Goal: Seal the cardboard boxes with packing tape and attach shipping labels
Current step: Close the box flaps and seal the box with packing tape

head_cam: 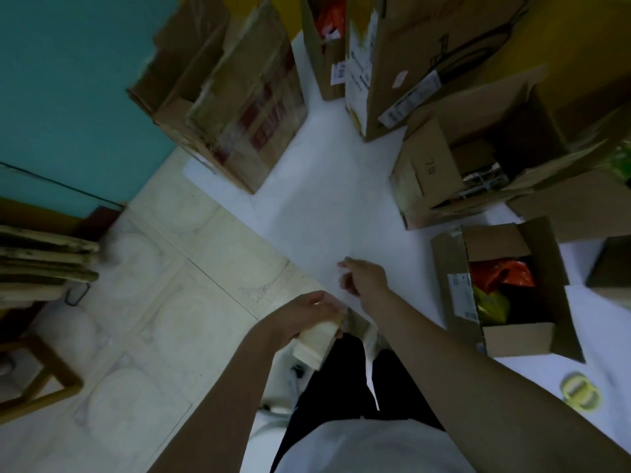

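My left hand [300,319] grips a tan roll of packing tape [319,343] just above my knees. My right hand [363,281] hovers a short way up and right of the roll with its fingers curled. Blur hides whether it pinches the tape's loose end. A small open cardboard box [454,264] lies on the white sheet to the right, with orange and yellow bags inside and a label on its side. A larger open box [426,165] marked "7#" stands behind it.
Tall cardboard boxes [232,97] crowd the back, and one [403,63] carries labels. A yellow tape roll [580,390] lies on the white sheet [324,199] at lower right. Flattened cardboard [44,261] and a wooden stool [44,380] stand at the left on the tiled floor.
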Available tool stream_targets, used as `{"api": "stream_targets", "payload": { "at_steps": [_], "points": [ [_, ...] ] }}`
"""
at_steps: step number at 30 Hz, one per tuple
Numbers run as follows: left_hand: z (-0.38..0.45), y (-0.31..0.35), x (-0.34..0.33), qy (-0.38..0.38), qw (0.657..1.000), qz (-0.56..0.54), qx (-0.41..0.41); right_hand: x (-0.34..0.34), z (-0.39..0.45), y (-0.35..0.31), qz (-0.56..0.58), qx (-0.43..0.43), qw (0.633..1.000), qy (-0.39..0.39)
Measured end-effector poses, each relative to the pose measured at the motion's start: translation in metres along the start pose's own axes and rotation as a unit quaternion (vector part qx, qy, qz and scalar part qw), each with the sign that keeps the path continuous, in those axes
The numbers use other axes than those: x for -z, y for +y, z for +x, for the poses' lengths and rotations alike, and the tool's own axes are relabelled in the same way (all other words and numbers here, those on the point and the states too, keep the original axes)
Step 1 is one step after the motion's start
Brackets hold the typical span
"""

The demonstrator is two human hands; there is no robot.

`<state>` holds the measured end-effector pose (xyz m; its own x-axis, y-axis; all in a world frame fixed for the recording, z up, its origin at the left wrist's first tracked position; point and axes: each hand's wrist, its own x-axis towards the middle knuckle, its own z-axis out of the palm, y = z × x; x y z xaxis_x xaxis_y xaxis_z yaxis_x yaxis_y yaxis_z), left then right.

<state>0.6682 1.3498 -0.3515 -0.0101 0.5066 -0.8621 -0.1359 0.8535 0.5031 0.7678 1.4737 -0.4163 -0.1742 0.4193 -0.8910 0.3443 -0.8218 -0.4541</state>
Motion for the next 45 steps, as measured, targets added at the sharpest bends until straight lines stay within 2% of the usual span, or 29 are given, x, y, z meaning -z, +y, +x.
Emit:
{"api": "stream_targets", "payload": {
  "at_steps": [4,9,13,19,23,24,27,31,36,37,38,40,41,43,45],
  "points": [
    [-0.008,0.012,-0.011,0.029,0.998,0.007,-0.059,0.025,-0.022,-0.031,-0.062,0.182,0.981,-0.013],
    [-0.023,0.051,-0.053,0.001,0.989,-0.01,-0.146,0.072,-0.071,-0.073,0.008,0.305,0.952,-0.032],
    [-0.039,0.086,-0.105,-0.035,0.977,0.025,-0.209,0.128,-0.122,-0.095,0.028,0.4,0.916,0.005],
    [-0.071,0.129,-0.209,-0.043,0.956,0.065,-0.284,0.225,-0.208,-0.107,0.06,0.483,0.872,0.055],
    [-0.098,0.134,-0.299,-0.034,0.946,0.071,-0.315,0.311,-0.257,-0.083,0.056,0.538,0.837,0.08],
    [-0.099,0.13,-0.306,-0.036,0.946,0.063,-0.315,0.314,-0.261,-0.078,0.049,0.54,0.837,0.078],
    [-0.111,0.136,-0.376,-0.071,0.937,0.06,-0.338,0.371,-0.297,-0.062,0.052,0.585,0.804,0.091],
    [-0.119,0.156,-0.453,-0.101,0.903,0.098,-0.407,0.442,-0.346,-0.047,0.023,0.641,0.751,0.155],
    [-0.135,0.182,-0.506,-0.128,0.862,0.214,-0.441,0.495,-0.387,-0.032,0.009,0.66,0.725,0.196],
    [-0.141,0.189,-0.51,-0.127,0.847,0.259,-0.446,0.502,-0.394,-0.031,0.008,0.662,0.72,0.207],
    [-0.15,0.197,-0.514,-0.115,0.814,0.326,-0.467,0.509,-0.401,-0.03,0.008,0.665,0.715,0.216],
    [-0.167,0.219,-0.515,-0.041,0.719,0.449,-0.529,0.521,-0.417,-0.031,0.007,0.668,0.706,0.236],
    [-0.178,0.234,-0.516,-0.005,0.679,0.469,-0.564,0.527,-0.425,-0.032,0.008,0.666,0.702,0.251],
    [-0.203,0.269,-0.523,0.051,0.638,0.442,-0.628,0.536,-0.436,-0.033,0.027,0.66,0.698,0.275],
    [-0.203,0.308,-0.535,0.122,0.581,0.414,-0.69,0.545,-0.445,-0.036,0.049,0.659,0.694,0.285]
  ]
}}
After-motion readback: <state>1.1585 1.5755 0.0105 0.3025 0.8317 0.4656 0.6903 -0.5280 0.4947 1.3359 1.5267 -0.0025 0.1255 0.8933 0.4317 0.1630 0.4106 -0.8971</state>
